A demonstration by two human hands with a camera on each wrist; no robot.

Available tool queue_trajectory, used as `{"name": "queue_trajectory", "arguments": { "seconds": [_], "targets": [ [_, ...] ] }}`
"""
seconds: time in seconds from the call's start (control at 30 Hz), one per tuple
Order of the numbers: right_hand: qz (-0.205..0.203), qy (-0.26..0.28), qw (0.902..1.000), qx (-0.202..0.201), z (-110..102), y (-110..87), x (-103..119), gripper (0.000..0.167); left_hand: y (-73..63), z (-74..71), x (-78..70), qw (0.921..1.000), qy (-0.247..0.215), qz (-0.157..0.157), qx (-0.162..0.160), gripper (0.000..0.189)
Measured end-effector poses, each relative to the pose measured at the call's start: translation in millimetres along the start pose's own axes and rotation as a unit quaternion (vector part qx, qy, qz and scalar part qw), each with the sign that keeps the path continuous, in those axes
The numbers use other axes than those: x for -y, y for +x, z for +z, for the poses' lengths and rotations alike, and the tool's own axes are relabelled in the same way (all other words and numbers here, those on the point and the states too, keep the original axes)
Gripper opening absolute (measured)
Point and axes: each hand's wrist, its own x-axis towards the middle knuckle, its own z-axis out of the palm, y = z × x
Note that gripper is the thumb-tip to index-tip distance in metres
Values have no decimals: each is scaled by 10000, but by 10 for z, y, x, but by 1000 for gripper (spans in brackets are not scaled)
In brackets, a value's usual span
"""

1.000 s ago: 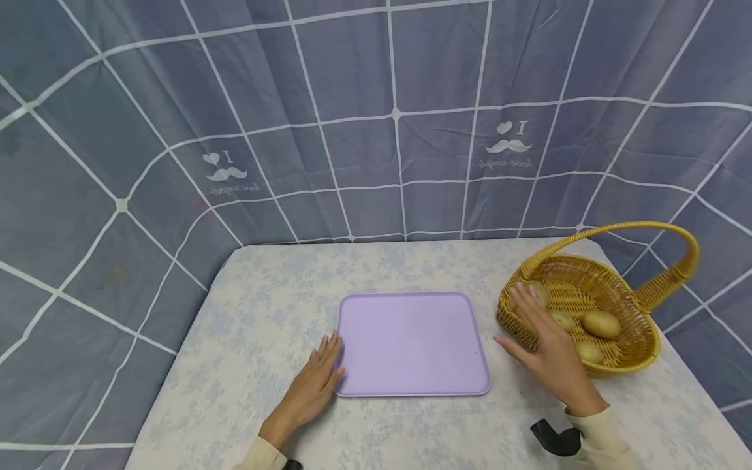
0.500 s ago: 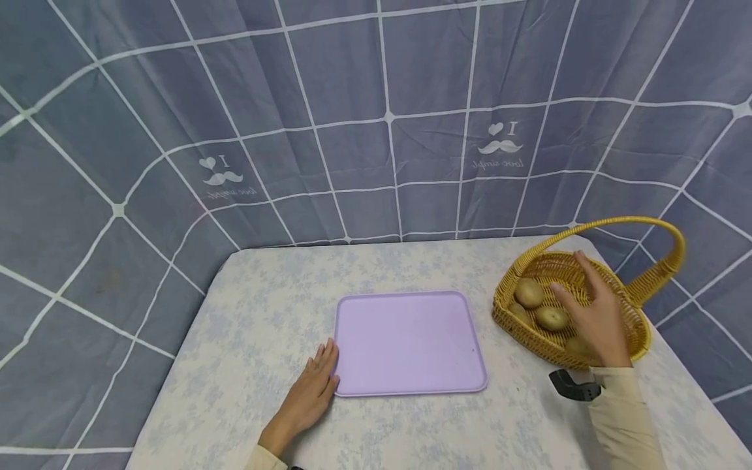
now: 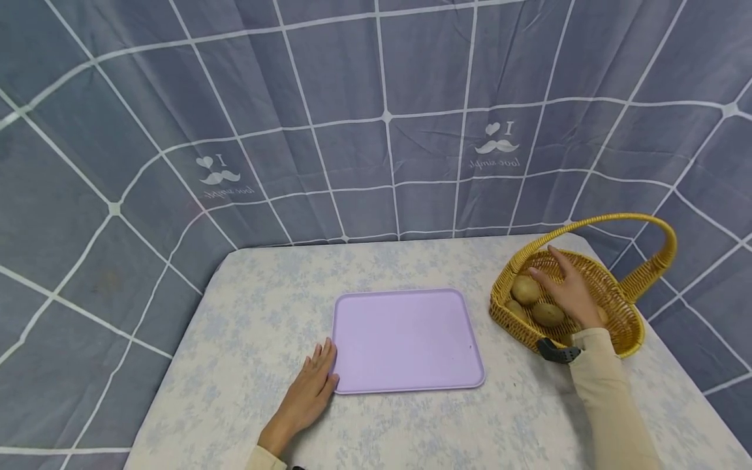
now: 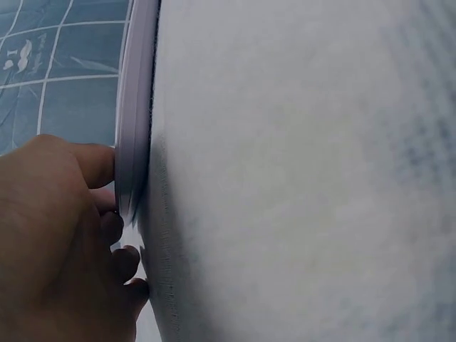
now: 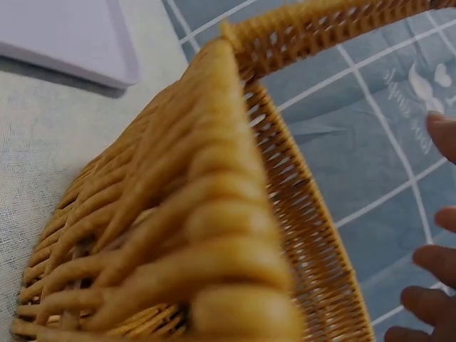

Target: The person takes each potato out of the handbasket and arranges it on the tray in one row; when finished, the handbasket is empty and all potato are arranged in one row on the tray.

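- Since half a second ago, the right hand (image 3: 570,294) has shifted leftward and farther forward over the yellow wicker basket (image 3: 605,287)
- At left, the left hand (image 3: 305,395) lies with straight fingers close together, touching the edge of a lilac rectangular tray (image 3: 405,341)
- Tray flat on the pale floral tablecloth (image 3: 264,294), mid-table
- Potatoes (image 3: 525,290) inside the basket, three showing left of the right hand
- Right hand above the basket's inside, below its arched handle, fingers spread apart

An arched handle (image 3: 646,274) obstructs the basket (image 3: 602,287) from above, but free tablecloth (image 3: 499,356) lies between basket and tray (image 3: 405,339).
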Motion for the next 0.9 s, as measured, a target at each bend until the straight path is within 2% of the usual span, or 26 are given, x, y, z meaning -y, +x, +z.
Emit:
{"name": "queue_trajectory", "arguments": {
  "seconds": [0.2, 0.5, 0.57, 0.73, 0.9],
  "targets": [
    [253, -787, 9950, 564, 75, 86, -56, 82, 7, -18, 1, 10000, 2, 8, 62, 55],
    [563, -1443, 9795, 1290, 201, 112, -195, 75, 6, -24, 7, 9999, -12, 12, 165, 56],
    [606, -1438, 9776, 1414, 218, 99, -214, 75, 6, -24, 5, 9999, -8, 14, 172, 56],
    [382, -1481, 9792, 1331, 253, 116, -253, 72, 17, -27, 4, 9999, 7, 6, 113, 57],
    [311, -1859, 9753, 1150, 286, 138, -302, 66, 17, -22, 7, 9999, -5, -32, 142, 57]
  ]
}}
